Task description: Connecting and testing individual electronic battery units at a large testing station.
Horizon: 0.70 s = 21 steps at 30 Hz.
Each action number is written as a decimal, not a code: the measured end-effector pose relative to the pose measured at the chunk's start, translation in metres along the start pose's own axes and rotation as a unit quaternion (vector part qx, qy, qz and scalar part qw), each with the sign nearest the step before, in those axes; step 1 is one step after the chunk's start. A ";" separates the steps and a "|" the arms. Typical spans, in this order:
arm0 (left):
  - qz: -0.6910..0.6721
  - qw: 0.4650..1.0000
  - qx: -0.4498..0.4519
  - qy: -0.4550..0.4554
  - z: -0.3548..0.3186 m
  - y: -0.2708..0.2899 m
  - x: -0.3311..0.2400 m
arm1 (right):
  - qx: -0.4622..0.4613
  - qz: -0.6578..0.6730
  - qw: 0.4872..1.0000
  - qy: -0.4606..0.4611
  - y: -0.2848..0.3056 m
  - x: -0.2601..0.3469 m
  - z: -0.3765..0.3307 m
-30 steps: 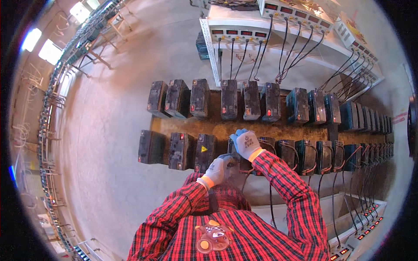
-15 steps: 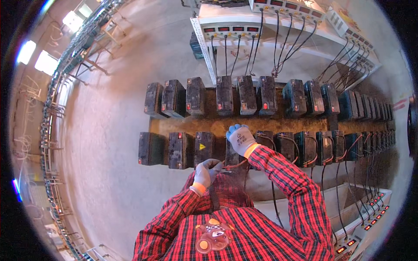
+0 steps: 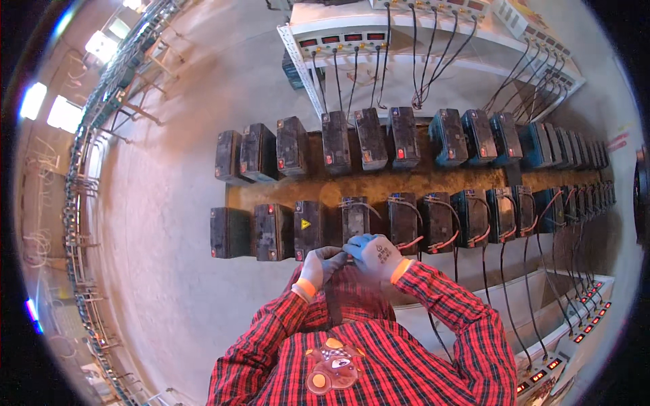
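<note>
basically, a dark, boxy, scuffed-looking batt. (image 3: 355, 220) w/ a thin cable (image 3: 371, 207) across its top is seen in the near row (image 3: 404, 223), just r. of one marked w/ a yellow triangle (image 3: 305, 223). near end's hidden by l. hand (image 3: 323, 262) & r. hand (image 3: 374, 256); fingers are bent, tips together, anything gripped can't be told.

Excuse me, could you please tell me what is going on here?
A person in a red checked shirt has the gloved left hand and right hand together by the near end of a black battery, the fourth from the left in the near row. The two hands meet, and whatever they may be holding cannot be made out. Cables run over several batteries to its right, but none show on the three farther left.
</note>
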State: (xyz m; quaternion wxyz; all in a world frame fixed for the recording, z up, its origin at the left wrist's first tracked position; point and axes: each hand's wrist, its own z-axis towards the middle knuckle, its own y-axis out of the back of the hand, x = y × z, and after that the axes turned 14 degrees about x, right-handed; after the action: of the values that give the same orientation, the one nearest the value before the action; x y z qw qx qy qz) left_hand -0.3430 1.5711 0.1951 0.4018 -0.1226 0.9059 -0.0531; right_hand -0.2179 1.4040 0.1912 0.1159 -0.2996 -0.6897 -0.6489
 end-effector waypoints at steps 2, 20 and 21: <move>0.035 0.999 0.008 -0.005 -0.001 -0.002 -0.006 | 0.003 0.002 1.000 -0.012 -0.004 0.001 -0.002; 0.122 0.983 -0.087 -0.102 0.015 0.017 0.032 | -0.077 0.054 0.992 -0.079 -0.035 -0.002 -0.002; 0.116 0.984 -0.084 -0.106 0.015 0.017 0.033 | -0.073 0.031 0.993 -0.084 -0.036 -0.002 -0.001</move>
State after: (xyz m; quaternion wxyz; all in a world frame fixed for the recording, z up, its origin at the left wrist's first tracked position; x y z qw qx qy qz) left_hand -0.3561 1.5790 0.1578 0.4869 -0.0551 0.8678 0.0828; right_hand -0.2371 1.4035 0.1608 0.0556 -0.3816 -0.6386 -0.6659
